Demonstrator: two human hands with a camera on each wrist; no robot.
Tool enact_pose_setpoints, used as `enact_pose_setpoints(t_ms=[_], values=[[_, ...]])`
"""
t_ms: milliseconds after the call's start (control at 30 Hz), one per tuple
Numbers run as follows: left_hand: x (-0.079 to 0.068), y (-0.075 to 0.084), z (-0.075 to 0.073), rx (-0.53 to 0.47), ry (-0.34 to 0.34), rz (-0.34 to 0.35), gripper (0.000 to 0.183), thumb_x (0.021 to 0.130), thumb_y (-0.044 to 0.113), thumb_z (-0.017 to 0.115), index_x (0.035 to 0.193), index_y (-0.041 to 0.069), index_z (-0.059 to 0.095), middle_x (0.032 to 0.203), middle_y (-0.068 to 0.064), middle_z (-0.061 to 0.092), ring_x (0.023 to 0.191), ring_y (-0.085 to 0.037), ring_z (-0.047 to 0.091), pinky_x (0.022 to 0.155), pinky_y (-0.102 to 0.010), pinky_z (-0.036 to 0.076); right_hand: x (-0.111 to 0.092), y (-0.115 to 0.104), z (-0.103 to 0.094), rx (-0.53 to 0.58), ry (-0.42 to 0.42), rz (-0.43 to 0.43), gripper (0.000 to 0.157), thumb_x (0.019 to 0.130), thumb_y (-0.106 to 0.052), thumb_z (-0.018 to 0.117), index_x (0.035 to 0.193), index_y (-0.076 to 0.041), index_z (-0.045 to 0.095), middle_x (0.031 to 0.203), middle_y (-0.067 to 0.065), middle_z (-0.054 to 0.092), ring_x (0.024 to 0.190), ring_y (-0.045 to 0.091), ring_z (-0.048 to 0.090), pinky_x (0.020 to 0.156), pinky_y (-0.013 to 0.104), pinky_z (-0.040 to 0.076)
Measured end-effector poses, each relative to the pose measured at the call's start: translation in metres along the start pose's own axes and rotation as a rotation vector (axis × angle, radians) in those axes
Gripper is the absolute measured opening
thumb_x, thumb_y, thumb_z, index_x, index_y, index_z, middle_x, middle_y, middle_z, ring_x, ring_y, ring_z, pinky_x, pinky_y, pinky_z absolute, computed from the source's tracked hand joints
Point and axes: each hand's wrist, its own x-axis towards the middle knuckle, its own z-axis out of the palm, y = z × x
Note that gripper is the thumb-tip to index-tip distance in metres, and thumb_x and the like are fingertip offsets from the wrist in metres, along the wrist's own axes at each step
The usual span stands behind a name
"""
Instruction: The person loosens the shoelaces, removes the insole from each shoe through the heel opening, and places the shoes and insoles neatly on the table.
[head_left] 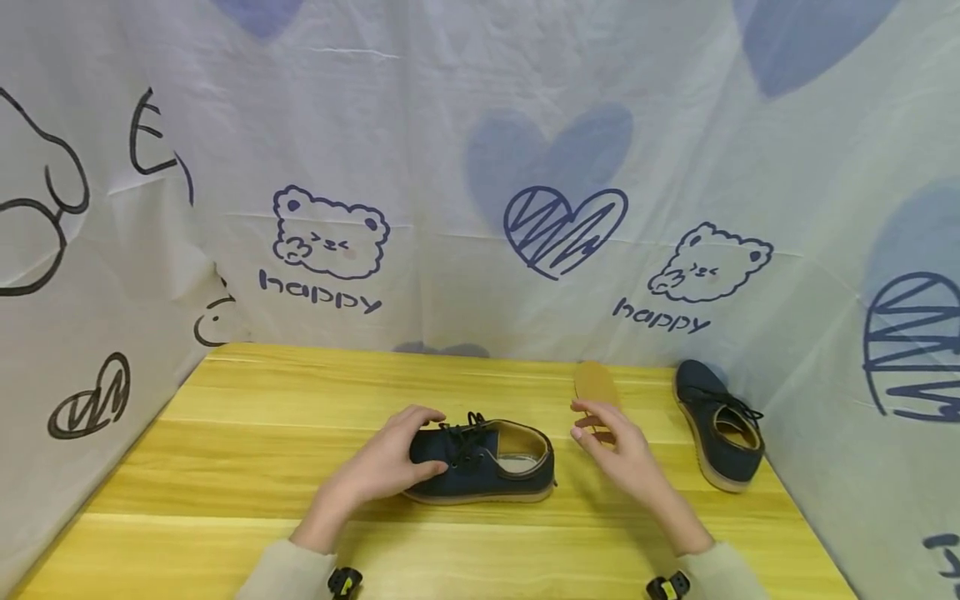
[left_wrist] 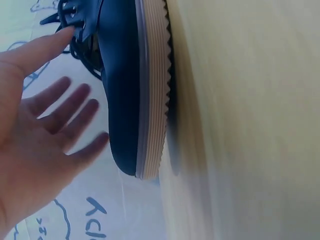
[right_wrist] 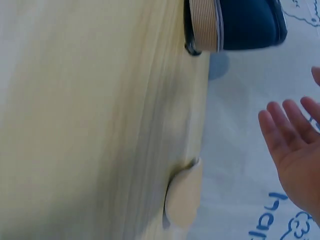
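Observation:
A dark navy lace-up shoe (head_left: 487, 482) stands upright on its tan sole near the middle of the table, toe to the left. Its black laces (head_left: 467, 442) lie over the tongue, and a pale lining shows through the opening. My left hand (head_left: 386, 454) spreads thumb and fingers loosely about the toe end; in the left wrist view the fingers are extended beside the shoe's upper (left_wrist: 120, 95). To the right of the heel, my right hand (head_left: 618, 454) hovers with nothing in it, fingers relaxed. Behind it lies a tan insole (head_left: 596, 382), partly covered by the fingers.
A matching navy shoe (head_left: 712, 425) stands at the right edge of the wooden table (head_left: 247, 483), toe toward the back. White cloth with drawn hearts and bears (head_left: 442, 275) hangs behind the table and along both sides.

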Motion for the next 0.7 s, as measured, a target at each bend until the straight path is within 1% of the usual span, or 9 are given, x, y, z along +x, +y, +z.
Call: enact_pose_setpoints(t_ms=[133,233,300,400,467,600,700], values=[[0.0,0.007,0.003,-0.014,0.047,0.067,0.057,0.091,0.019,0.082,0.142,0.009,0.058,0.139,-0.007,0.058,0.128,-0.032,0.057,0.107,-0.051,0.049,0.001,-0.004,0.011,0.046,-0.081,-0.076,0.042,0.099,-0.009,0.071,0.14,-0.006,0.062,0.134,0.016,0.064,0.111,0.036,0.067,0.088,0.04,0.061],[0.001,0.009,0.007,-0.005,0.055,0.108,0.054,0.091,0.017,0.083,0.139,0.01,0.06,0.135,-0.005,0.058,0.123,-0.029,0.059,0.104,-0.048,0.051,0.001,-0.004,0.018,0.075,-0.145,-0.107,0.043,0.098,-0.008,0.072,0.14,-0.005,0.062,0.133,0.018,0.064,0.113,0.038,0.066,0.088,0.042,0.061],[0.002,0.01,0.01,0.006,0.047,0.12,0.053,0.09,0.017,0.083,0.138,0.01,0.061,0.133,-0.004,0.058,0.122,-0.027,0.06,0.104,-0.047,0.052,0.001,-0.003,0.023,0.092,-0.182,-0.111,0.043,0.098,-0.009,0.072,0.14,-0.002,0.061,0.133,0.019,0.063,0.114,0.039,0.065,0.089,0.045,0.061],[0.004,0.011,0.013,0.021,0.033,0.116,0.051,0.09,0.017,0.084,0.136,0.013,0.062,0.133,-0.002,0.056,0.121,-0.026,0.06,0.102,-0.046,0.053,0.001,-0.002,0.027,0.113,-0.221,-0.094,0.043,0.1,-0.01,0.071,0.14,0.002,0.06,0.134,0.02,0.063,0.115,0.038,0.065,0.09,0.045,0.06],[0.004,0.011,0.015,0.031,0.028,0.108,0.051,0.09,0.017,0.084,0.136,0.014,0.063,0.133,-0.002,0.056,0.12,-0.026,0.061,0.1,-0.046,0.054,0.001,-0.001,0.029,0.124,-0.238,-0.063,0.044,0.1,-0.012,0.07,0.141,0.002,0.06,0.134,0.019,0.062,0.116,0.037,0.064,0.091,0.042,0.06],[0.005,0.012,0.018,0.054,0.032,0.093,0.052,0.088,0.018,0.085,0.135,0.015,0.063,0.132,-0.002,0.056,0.117,-0.025,0.062,0.093,-0.046,0.056,0.0,0.0,0.029,0.169,-0.26,-0.002,0.046,0.101,-0.017,0.07,0.143,-0.001,0.059,0.136,0.018,0.061,0.119,0.038,0.063,0.093,0.034,0.059],[0.007,0.011,0.02,0.083,0.033,0.085,0.054,0.086,0.021,0.087,0.135,0.016,0.063,0.131,-0.002,0.056,0.114,-0.025,0.062,0.09,-0.045,0.057,-0.001,-0.001,0.029,0.197,-0.266,0.02,0.046,0.101,-0.018,0.07,0.144,-0.003,0.059,0.137,0.018,0.06,0.121,0.039,0.062,0.095,0.031,0.058]])
